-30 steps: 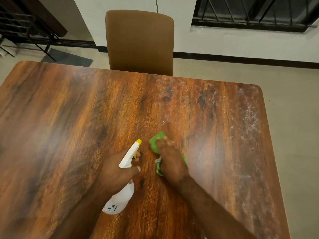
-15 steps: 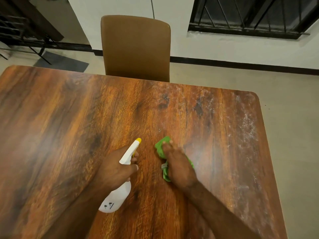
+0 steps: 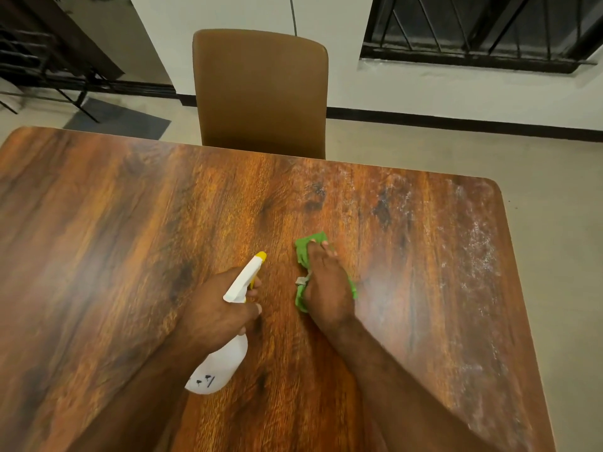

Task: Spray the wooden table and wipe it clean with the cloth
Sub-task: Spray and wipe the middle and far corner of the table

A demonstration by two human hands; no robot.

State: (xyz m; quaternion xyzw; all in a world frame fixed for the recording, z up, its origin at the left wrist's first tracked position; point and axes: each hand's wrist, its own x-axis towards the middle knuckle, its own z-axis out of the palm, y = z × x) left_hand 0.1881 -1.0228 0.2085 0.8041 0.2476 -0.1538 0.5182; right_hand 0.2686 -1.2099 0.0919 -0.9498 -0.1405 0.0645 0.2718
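We count 2 hands, both over 1 wooden table (image 3: 98, 256). The left hand (image 3: 215, 311) grips 1 white spray bottle (image 3: 225, 367): fingers wrap round the neck, one finger at the yellow trigger. Yellow nozzle tip points fwd, away from the wrist, and the bottle's body hangs back under the palm, tilted, w/ a few black marks on it.

Just right of that hand, apart from it, the right hand (image 3: 326, 288) lies palm down on 1 green cloth (image 3: 310, 243), fingers stretched out flat and pressing it to the tabletop, not curled round it. Cloth sticks out past the fingertips, at the thumb side and a bit at the outer edge; the rest is hidden under the palm. A small pale tag shows by the thumb.

Further right of the right hand, white streaky residue (image 3: 479, 249) runs along the table's edge strip, w/ more of it ahead of the fingertips.

Beyond both hands, at the far edge: 1 brown chair (image 3: 261, 93). Behind it, 1 barred window (image 3: 473, 27).
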